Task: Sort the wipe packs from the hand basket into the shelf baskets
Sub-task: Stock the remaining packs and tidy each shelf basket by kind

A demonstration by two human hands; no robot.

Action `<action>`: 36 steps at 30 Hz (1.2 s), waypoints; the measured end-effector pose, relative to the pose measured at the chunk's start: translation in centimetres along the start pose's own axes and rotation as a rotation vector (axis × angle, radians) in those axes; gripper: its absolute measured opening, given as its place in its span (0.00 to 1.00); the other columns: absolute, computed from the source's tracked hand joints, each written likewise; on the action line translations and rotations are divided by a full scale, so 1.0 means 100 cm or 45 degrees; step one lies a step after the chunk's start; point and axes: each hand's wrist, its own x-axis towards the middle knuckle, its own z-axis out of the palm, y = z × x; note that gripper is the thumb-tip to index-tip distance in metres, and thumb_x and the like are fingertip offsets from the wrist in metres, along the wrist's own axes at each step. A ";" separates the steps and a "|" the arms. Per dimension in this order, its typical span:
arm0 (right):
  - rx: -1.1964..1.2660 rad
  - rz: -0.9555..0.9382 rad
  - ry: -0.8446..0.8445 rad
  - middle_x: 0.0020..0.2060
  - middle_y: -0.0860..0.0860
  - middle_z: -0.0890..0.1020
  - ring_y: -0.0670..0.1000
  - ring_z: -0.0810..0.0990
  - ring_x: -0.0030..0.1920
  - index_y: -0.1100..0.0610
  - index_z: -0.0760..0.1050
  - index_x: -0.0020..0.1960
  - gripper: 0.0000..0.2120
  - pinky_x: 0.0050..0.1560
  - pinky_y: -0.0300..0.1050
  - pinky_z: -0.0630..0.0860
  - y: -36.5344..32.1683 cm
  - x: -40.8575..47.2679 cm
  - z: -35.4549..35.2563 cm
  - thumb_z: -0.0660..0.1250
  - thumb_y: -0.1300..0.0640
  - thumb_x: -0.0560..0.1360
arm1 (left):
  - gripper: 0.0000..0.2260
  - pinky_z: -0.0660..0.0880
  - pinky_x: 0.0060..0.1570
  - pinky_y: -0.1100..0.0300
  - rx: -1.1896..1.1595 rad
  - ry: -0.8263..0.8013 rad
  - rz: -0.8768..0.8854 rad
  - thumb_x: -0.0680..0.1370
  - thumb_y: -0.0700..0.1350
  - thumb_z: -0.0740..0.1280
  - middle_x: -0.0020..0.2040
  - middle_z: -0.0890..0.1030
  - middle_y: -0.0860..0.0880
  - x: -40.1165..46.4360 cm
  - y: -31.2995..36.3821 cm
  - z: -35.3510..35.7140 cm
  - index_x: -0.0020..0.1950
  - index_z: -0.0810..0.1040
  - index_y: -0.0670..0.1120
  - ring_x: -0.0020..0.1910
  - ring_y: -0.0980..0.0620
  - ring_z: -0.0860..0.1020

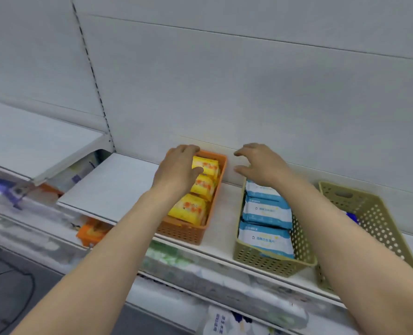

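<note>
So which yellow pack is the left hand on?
The rearmost yellow pack in the orange basket: the left hand rests on it, while the two nearer yellow packs lie untouched.

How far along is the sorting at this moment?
Done: three yellow packs fill the orange basket; three blue-white packs sit in the middle basket. In hand: left hand touches the rear yellow pack; right hand holds nothing. The hand basket isn't visible.
</note>
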 end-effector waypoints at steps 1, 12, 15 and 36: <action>0.004 -0.036 0.052 0.74 0.53 0.66 0.54 0.61 0.74 0.50 0.68 0.73 0.24 0.71 0.50 0.62 -0.021 0.001 -0.007 0.64 0.46 0.79 | 0.22 0.67 0.65 0.50 0.049 0.033 0.006 0.79 0.48 0.67 0.69 0.72 0.46 -0.006 -0.015 -0.018 0.72 0.70 0.47 0.68 0.44 0.67; 0.240 -0.463 0.438 0.68 0.51 0.74 0.53 0.68 0.69 0.53 0.74 0.67 0.18 0.64 0.49 0.69 -0.302 -0.017 0.054 0.66 0.50 0.79 | 0.19 0.70 0.60 0.49 0.248 0.292 -0.186 0.79 0.51 0.66 0.64 0.77 0.47 -0.171 -0.240 -0.168 0.68 0.73 0.47 0.63 0.44 0.72; 0.303 -0.507 0.312 0.70 0.49 0.73 0.50 0.67 0.70 0.51 0.73 0.69 0.19 0.66 0.46 0.68 -0.369 -0.015 0.100 0.65 0.49 0.79 | 0.18 0.69 0.62 0.51 0.207 0.283 -0.322 0.79 0.48 0.67 0.64 0.77 0.47 -0.228 -0.300 -0.185 0.68 0.74 0.46 0.64 0.45 0.72; 0.420 -0.964 -0.353 0.67 0.52 0.74 0.53 0.72 0.67 0.54 0.71 0.70 0.21 0.63 0.50 0.71 -0.815 0.290 0.295 0.66 0.50 0.78 | 0.17 0.71 0.61 0.53 0.233 0.263 -1.051 0.77 0.48 0.69 0.64 0.77 0.49 -0.233 -0.752 -0.298 0.65 0.76 0.47 0.62 0.47 0.74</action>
